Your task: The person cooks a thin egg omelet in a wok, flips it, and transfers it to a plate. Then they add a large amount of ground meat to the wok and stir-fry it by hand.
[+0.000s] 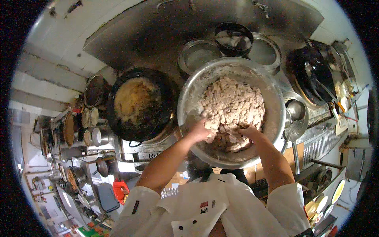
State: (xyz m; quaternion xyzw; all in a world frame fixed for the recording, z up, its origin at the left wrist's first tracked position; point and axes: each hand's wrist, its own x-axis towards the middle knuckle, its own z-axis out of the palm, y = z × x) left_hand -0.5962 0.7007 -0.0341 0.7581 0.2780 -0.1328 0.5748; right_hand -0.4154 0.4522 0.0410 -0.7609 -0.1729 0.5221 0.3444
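Note:
A wide metal bowl (274, 97) stands before me, and a large heap of pale, battered-looking raw meat pieces (234, 100) fills much of its middle. At the near left side of the heap, my left hand (203, 131) grips a clump of the coated meat, some of it bulging past the fingers. My right hand (250, 131) is sunk into the near right of the heap, its fingers curled on darker, wetter pieces and partly hidden by them. Both hands are inside the bowl, below its rim.
Left of the bowl sits a black wok (164, 103) with cloudy, foamy liquid. Behind are a black round pan (234, 37) and metal round lids or pans (201, 54). On the right lie a perforated skimmer (297, 127), a ladle (295, 109) and another dark wok (308, 74).

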